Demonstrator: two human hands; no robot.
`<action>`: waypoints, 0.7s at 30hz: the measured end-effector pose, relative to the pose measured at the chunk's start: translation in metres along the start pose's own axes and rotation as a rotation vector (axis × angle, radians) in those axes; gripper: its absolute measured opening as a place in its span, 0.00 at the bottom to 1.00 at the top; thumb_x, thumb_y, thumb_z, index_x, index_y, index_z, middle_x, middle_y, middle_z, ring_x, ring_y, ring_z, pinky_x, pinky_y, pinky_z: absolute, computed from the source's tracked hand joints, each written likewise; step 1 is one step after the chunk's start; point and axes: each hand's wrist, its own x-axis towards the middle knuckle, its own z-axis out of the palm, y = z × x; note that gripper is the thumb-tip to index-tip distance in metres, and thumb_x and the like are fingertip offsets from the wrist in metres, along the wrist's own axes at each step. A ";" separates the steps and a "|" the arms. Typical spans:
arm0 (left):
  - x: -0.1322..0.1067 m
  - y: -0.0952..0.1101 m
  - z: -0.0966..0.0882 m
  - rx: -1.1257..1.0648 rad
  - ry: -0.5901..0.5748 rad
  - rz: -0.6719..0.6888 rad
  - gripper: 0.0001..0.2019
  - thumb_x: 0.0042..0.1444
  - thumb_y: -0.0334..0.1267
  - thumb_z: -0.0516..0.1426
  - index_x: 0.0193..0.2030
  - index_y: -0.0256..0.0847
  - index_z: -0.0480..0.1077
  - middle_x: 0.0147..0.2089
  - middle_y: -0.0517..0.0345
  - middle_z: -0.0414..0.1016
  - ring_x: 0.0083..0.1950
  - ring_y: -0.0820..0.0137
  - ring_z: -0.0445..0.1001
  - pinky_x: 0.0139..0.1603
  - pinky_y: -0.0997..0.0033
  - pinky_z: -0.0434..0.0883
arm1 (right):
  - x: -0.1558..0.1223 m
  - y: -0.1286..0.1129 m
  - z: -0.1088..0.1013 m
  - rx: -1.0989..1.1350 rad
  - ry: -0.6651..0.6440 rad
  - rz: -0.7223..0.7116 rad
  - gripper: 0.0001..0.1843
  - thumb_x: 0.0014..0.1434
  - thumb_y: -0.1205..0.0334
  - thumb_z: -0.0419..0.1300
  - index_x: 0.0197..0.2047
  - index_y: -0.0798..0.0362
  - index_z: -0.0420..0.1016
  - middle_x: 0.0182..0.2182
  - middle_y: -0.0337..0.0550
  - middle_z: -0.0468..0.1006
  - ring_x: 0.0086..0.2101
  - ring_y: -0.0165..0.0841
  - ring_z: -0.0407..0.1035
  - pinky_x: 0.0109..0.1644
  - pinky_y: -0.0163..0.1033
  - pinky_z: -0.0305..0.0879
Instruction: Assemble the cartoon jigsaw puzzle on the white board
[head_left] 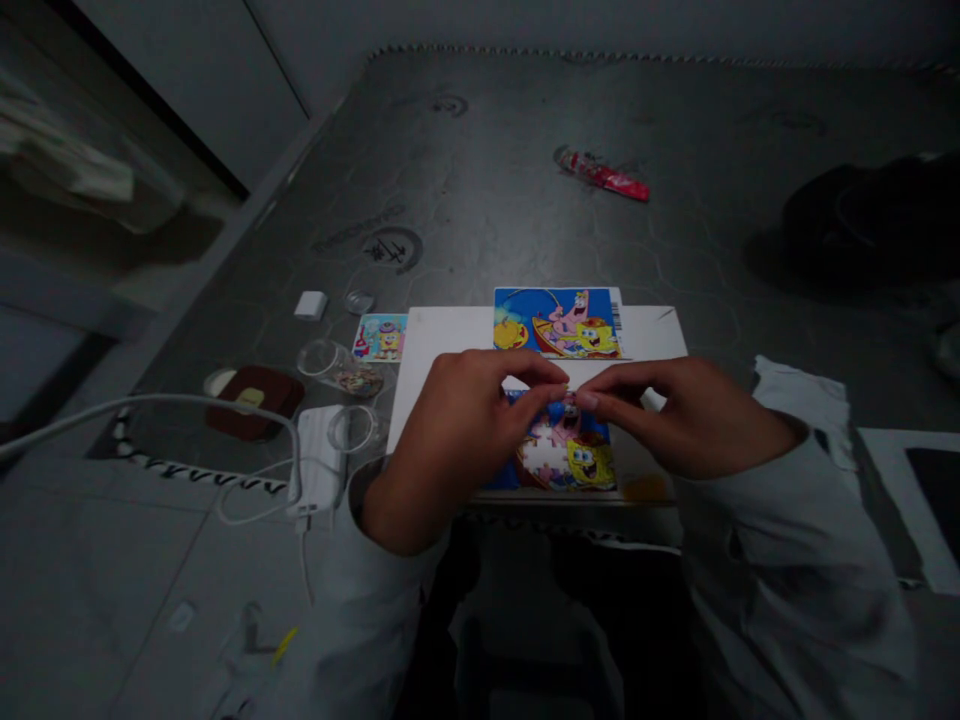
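Observation:
My left hand (457, 440) and my right hand (675, 415) meet over a part-built cartoon jigsaw puzzle (577, 455), their fingertips together on a small puzzle piece (570, 407). White gaps show in the puzzle's left part. A white board (450, 335) lies under the puzzle. Along its far edge sits a printed picture card (557, 322) with matching cartoon figures in a boat. A small white-backed piece (652, 400) shows just beyond my right fingers. My forearms hide the puzzle's near corners.
Left of the board lie a small cartoon card (380, 337), clear plastic lids (322, 362), a white box (310, 305), a dark red pouch (253, 402) and a white power bank (319, 465) with cables. A red wrapper (602, 175) and dark bag (870, 220) lie farther off.

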 end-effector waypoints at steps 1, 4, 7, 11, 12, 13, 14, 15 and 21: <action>0.000 -0.002 0.002 0.025 -0.033 -0.022 0.06 0.63 0.36 0.64 0.43 0.46 0.84 0.39 0.59 0.87 0.35 0.67 0.82 0.42 0.67 0.76 | 0.001 0.000 0.002 -0.040 -0.015 0.030 0.13 0.62 0.47 0.63 0.39 0.43 0.87 0.30 0.39 0.86 0.29 0.34 0.76 0.33 0.40 0.63; 0.001 -0.009 0.007 0.112 -0.185 -0.075 0.08 0.63 0.32 0.63 0.42 0.46 0.85 0.42 0.58 0.87 0.43 0.62 0.84 0.49 0.61 0.75 | 0.004 0.002 0.009 -0.164 -0.059 0.113 0.09 0.60 0.51 0.66 0.36 0.43 0.86 0.27 0.37 0.84 0.28 0.33 0.74 0.33 0.39 0.60; 0.002 -0.009 0.013 0.194 -0.328 -0.147 0.08 0.63 0.32 0.63 0.42 0.46 0.85 0.42 0.56 0.87 0.46 0.59 0.83 0.54 0.57 0.73 | 0.007 0.002 0.018 -0.274 -0.119 0.179 0.05 0.58 0.55 0.67 0.35 0.44 0.84 0.29 0.36 0.83 0.30 0.33 0.73 0.34 0.39 0.59; 0.004 -0.005 0.020 0.259 -0.344 -0.262 0.06 0.64 0.36 0.63 0.44 0.43 0.83 0.43 0.55 0.87 0.47 0.58 0.82 0.51 0.59 0.71 | 0.009 0.000 0.026 -0.391 -0.165 0.200 0.04 0.57 0.56 0.69 0.36 0.44 0.81 0.31 0.35 0.82 0.30 0.33 0.72 0.33 0.39 0.56; 0.005 -0.004 0.021 0.261 -0.331 -0.277 0.06 0.63 0.37 0.63 0.44 0.43 0.83 0.42 0.56 0.86 0.46 0.58 0.81 0.49 0.60 0.70 | 0.010 -0.001 0.028 -0.408 -0.180 0.201 0.04 0.57 0.56 0.69 0.36 0.44 0.80 0.30 0.35 0.82 0.30 0.33 0.72 0.33 0.38 0.55; 0.005 -0.004 0.021 0.259 -0.323 -0.293 0.05 0.62 0.37 0.64 0.43 0.44 0.83 0.41 0.56 0.86 0.45 0.59 0.81 0.48 0.60 0.70 | 0.010 -0.001 0.029 -0.418 -0.194 0.207 0.05 0.57 0.56 0.69 0.36 0.44 0.80 0.30 0.35 0.82 0.30 0.33 0.72 0.32 0.38 0.54; 0.005 -0.003 0.021 0.252 -0.320 -0.312 0.05 0.61 0.37 0.65 0.43 0.44 0.83 0.40 0.57 0.86 0.44 0.59 0.81 0.46 0.61 0.69 | 0.010 -0.002 0.030 -0.423 -0.205 0.215 0.05 0.57 0.56 0.69 0.36 0.44 0.79 0.30 0.35 0.82 0.31 0.33 0.72 0.32 0.38 0.54; 0.005 -0.003 0.021 0.242 -0.324 -0.327 0.05 0.60 0.37 0.66 0.42 0.45 0.82 0.39 0.58 0.86 0.43 0.60 0.81 0.45 0.62 0.68 | 0.011 -0.002 0.030 -0.422 -0.215 0.220 0.04 0.58 0.56 0.69 0.36 0.44 0.79 0.30 0.35 0.82 0.31 0.33 0.72 0.32 0.38 0.54; 0.004 -0.001 0.017 0.201 -0.333 -0.346 0.04 0.60 0.37 0.66 0.42 0.46 0.81 0.37 0.62 0.85 0.41 0.64 0.80 0.42 0.64 0.66 | 0.013 -0.003 0.030 -0.413 -0.254 0.248 0.05 0.59 0.55 0.68 0.37 0.44 0.79 0.32 0.36 0.82 0.32 0.33 0.73 0.32 0.38 0.56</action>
